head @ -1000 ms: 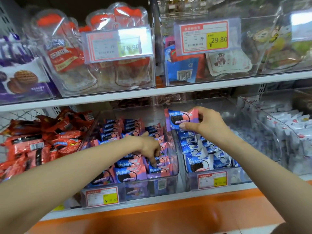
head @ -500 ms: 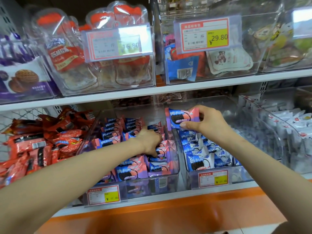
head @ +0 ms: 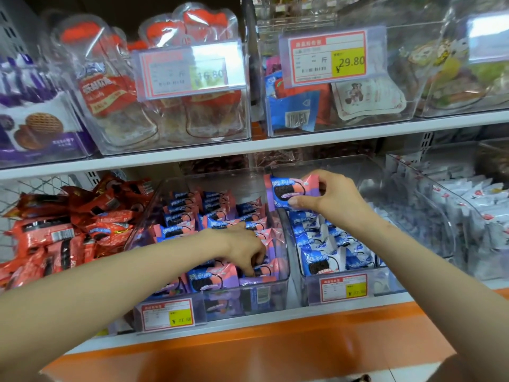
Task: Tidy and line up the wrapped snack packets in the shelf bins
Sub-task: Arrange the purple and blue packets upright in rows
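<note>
- Left hand (head: 245,248) reaches down into the pink bin (head: 234,299), fingers curled among the front packets (head: 209,279). Whether it pinches one or only presses on them, I cannot tell.
- Pink bin: the rear rows stand upright and fairly even, while the front ones lean and overlap.
- Held packet (head: 289,190) hangs above the wall between the two bins, face toward the camera and clear of the rows.
- Right hand (head: 333,201) pinches it at its right end, thumb below and fingers over the top.
- Blue bin (head: 385,282), just to the right, holds blue packets (head: 322,260) in a looser row.
- Handling, as I judge it:
  - Each packet is light, with slick, crinkly film over a brittle biscuit.
  - The film will likely slide under a flat push, so hold it by a sealed end or lightly across both faces.
  - Squeezing the middle may crack what is inside.
  - Slot it upright into a gap, because the neighbours look easy to topple.
</note>
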